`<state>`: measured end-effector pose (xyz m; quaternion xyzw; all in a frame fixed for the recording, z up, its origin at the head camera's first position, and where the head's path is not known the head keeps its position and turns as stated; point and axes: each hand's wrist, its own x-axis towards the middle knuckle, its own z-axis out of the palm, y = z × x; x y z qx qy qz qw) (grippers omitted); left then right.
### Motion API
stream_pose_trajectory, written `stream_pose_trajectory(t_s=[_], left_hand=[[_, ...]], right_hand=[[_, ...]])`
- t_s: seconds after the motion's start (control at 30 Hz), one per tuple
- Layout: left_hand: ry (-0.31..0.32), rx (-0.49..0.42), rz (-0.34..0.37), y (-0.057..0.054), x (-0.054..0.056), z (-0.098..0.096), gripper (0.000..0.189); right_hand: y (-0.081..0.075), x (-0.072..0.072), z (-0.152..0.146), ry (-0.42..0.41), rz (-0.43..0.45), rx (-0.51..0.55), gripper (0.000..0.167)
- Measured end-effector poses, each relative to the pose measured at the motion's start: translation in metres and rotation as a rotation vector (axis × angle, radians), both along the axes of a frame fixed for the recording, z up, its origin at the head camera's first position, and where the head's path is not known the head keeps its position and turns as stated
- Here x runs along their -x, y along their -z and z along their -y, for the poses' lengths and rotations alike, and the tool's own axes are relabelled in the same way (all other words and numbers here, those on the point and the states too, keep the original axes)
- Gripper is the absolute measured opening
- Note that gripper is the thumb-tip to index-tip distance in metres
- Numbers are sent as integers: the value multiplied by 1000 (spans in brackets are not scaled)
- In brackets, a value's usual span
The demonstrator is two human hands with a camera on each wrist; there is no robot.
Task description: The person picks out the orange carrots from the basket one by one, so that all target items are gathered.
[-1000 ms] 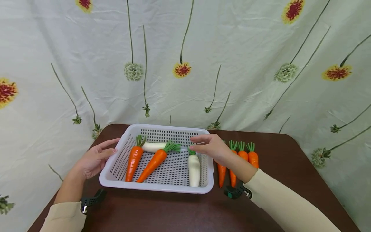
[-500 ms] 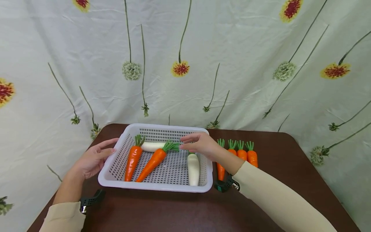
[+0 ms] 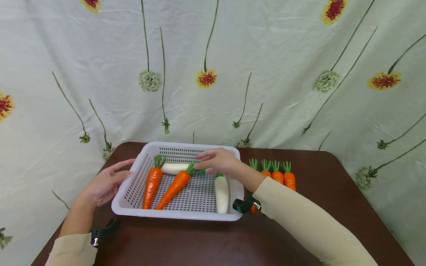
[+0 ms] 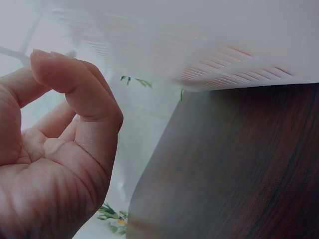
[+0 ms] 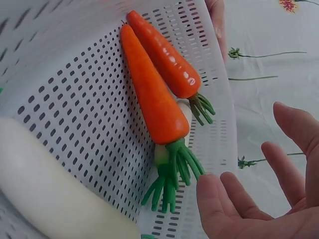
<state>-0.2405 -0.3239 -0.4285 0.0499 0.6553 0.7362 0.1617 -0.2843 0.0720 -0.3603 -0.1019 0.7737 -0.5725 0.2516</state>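
Resting at the left rim of the white basket [image 3: 176, 214], the left hand [image 3: 105, 184] had its fingers apart and loosely bent, thumb tip at the edge. Its light contact suggested steadying rather than lifting, since the basket sat flat on the dark bench [image 3: 332, 199].

Inside, furthest left, the left carrot [image 3: 153, 185] lay with its greens at the far side and its tip at the near wall. Next, the far radish [image 3: 172, 168] ran crosswise along the far wall, where the basket's length suited it. Over it slanted the middle carrot [image 3: 174, 187], tip near and left, crown far and right; the radish beneath probably propped that crown up a little.

Above these greens hung the right hand [image 3: 217, 162], its fingers spread, slightly curved and gripping nothing. Whether a fingertip touched the greens I could not tell. It came in over the right rim, perhaps because that kept the forearm clear of the middle carrot.

Below the hand, the right radish [image 3: 222, 194] lay lengthwise by the right wall, greens far, leaving bare floor between it and the middle carrot. Outside, to the right, four carrots [image 3: 277, 177] lay in a close row on the bench, greens far, presumably lined up for easy picking; the right forearm hid parts of them.
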Motion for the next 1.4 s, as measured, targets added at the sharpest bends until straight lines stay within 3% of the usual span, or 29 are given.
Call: stream_pose_trajectory(t_s=[0.27,0.43,0.87,1.13,1.4], left_hand=[[13,-17,-12,0,0,-2,45],[7,-5,-4,1,0,-2,46],[3,3,-10,2,-2,-1,45],[-1,-11,-14,2,-1,-1,45],[10,-23,-23,2,0,-1,45]], right_hand=[[7,3,18,-34,92,51,51],[9,4,27,-30,123,10,49],[26,5,50,16,137,-44,41],[30,8,61,15,151,-130,46],[34,12,69,33,165,-129,45]])
